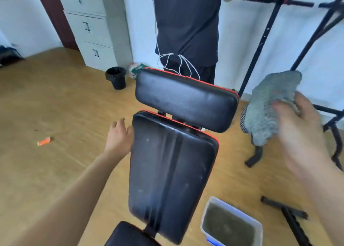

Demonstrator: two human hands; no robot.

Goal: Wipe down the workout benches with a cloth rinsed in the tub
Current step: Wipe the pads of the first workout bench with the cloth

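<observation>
The right hand (297, 132) holds a grey cloth (270, 106) in its grip, raised beside the bench (173, 171); the left hand (119, 136), grip wide, touches the bench's edge.

The bench (171, 171) runs down the middle from near to far, its headrest pad (186, 100) at the far end. The left hand (119, 138) touches the bench's left edge. To the right, the right hand (297, 130) holds the cloth (270, 106) above the floor (55, 106). The tub (230, 225) sits on the floor, near right of the bench. A person (186, 26) stands beyond the headrest, a bin (116, 77) far left of them before the cabinet (93, 28), a rack (279, 32) far right.
</observation>
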